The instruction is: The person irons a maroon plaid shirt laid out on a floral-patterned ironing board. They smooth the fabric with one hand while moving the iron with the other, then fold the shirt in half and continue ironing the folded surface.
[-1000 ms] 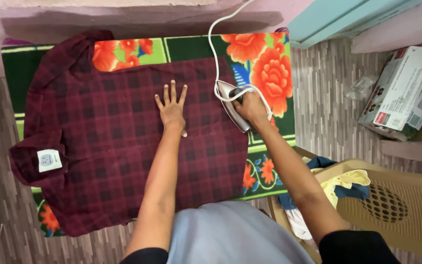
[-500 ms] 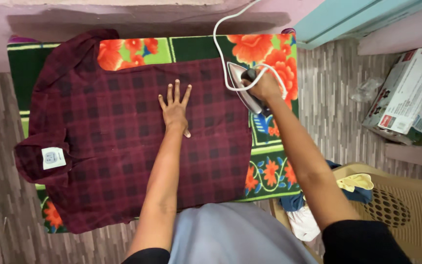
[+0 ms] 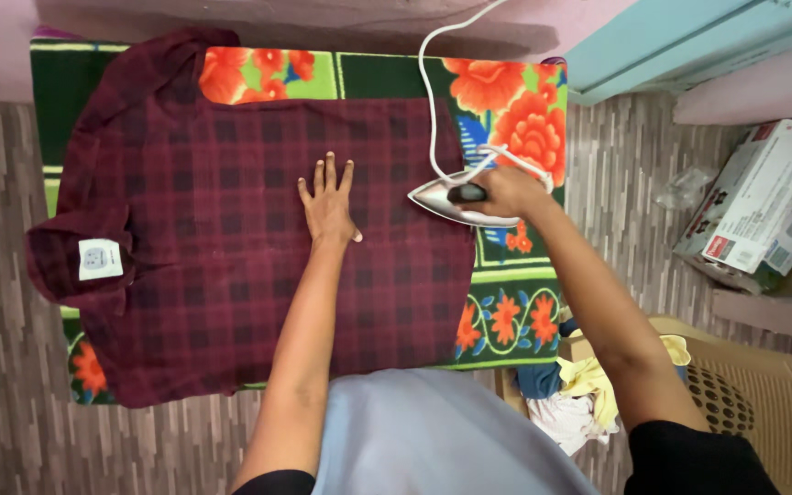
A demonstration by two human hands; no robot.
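I logged left hand (image 3: 329, 203) flat, fingers spread, on the maroon checked cotton shirt (image 3: 231, 220); at its 3 o'clock, right hand (image 3: 504, 192) clamped the grey electric iron (image 3: 451, 197).

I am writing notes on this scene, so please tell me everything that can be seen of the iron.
The iron is a small electric one with a shiny silver metal body, a pointed nose aimed toward the left hand, and a dark handle. The right hand grips that handle. It lies flat on the right edge of the maroon checked shirt, partly over the flowered mat. A white cord runs from its rear, loops over the hand and leads up toward the wall.
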